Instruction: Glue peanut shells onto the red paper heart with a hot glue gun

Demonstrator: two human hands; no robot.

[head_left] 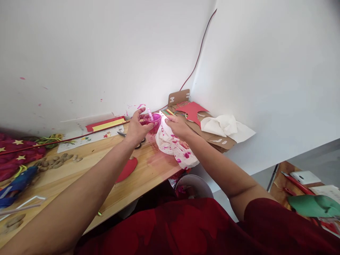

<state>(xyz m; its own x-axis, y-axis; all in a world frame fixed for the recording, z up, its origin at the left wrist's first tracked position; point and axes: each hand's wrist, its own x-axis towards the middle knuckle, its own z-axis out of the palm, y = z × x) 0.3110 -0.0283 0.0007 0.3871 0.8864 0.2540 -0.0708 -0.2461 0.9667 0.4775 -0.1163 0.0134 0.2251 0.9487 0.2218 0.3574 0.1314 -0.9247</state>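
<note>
My left hand reaches to a small pink cup of pink paint on the wooden table, fingers curved round its left side. A stick or brush stands in the cup. My right hand rests on a white cloth spotted with pink, its fingers pinched on the cloth's upper edge just right of the cup.
Scissors lie behind my left wrist, a red paper shape beneath my forearm. Cardboard and red paper with white tissue fill the corner. Pebbles, a blue glue gun and starred red fabric lie at left.
</note>
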